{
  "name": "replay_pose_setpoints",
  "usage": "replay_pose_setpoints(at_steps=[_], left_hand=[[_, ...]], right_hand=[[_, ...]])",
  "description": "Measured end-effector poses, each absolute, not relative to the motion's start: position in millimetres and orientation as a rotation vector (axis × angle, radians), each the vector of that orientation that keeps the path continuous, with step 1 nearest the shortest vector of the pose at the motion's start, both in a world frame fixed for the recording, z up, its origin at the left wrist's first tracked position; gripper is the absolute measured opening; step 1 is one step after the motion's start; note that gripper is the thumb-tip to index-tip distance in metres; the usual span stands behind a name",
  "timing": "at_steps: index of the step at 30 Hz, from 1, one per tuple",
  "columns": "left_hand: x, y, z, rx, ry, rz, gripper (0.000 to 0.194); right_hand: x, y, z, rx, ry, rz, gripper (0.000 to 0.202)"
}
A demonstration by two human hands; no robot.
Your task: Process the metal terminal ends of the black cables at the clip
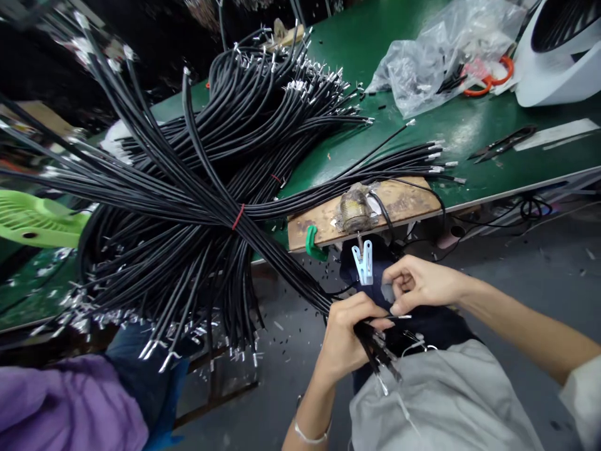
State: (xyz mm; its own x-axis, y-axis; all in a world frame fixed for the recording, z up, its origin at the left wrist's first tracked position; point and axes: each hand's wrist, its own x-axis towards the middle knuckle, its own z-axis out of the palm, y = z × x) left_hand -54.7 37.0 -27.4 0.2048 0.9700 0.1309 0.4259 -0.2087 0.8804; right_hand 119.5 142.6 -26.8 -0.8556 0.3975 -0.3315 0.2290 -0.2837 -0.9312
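My left hand [347, 332] is closed round a bundle of black cables [300, 275]. Their stripped silvery ends stick out below it, over my lap. Close by, my right hand [417, 285] has its fingers curled and its thumb drawn in, beside one cable end [401, 317] that points right from my left hand. Whatever lies between the right fingers is hidden. A red tie [238, 217] binds the bundle further up. Just above the hands, a light blue clothes-peg-like clip [363, 263] sits on the shaft of a small taped motor [355, 210].
The motor rests on a wooden board [413, 199], with a green clamp [315, 244] at its edge. A large cable heap [188, 169] covers the green table's [488, 131] left. Snips [504, 143], orange-handled scissors [491, 81], a plastic bag [413, 69] and a purple-clothed person [66, 407] are nearby.
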Motion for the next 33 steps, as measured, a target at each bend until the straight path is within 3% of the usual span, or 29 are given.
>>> replay_pose_setpoints(at_steps=[3,7,13,20,26,33], left_hand=[[-57,34,-28,1.723,1.31,1.029,0.006],[-59,28,-30,1.662,1.408,1.098,0.009],[-59,30,-24,1.642,1.515,1.099,0.021],[-62,41,-25,1.619,1.274,1.254,0.022],[-58,42,-33,1.585,1.322,1.418,0.017],[-55,45,-36,1.279,1.312,1.642,0.01]], right_hand=[[118,144,-40,-0.725,-1.59,2.391,0.027],[117,123,-49,-0.818,-1.568,1.886,0.023],[103,86,-52,-0.592,-1.744,1.173,0.005],[86,90,-69,-0.355,-1.028,2.155,0.039],[81,128,-55,-0.789,-1.085,1.982,0.041],[61,139,-34,-0.568,-0.833,2.233,0.046]])
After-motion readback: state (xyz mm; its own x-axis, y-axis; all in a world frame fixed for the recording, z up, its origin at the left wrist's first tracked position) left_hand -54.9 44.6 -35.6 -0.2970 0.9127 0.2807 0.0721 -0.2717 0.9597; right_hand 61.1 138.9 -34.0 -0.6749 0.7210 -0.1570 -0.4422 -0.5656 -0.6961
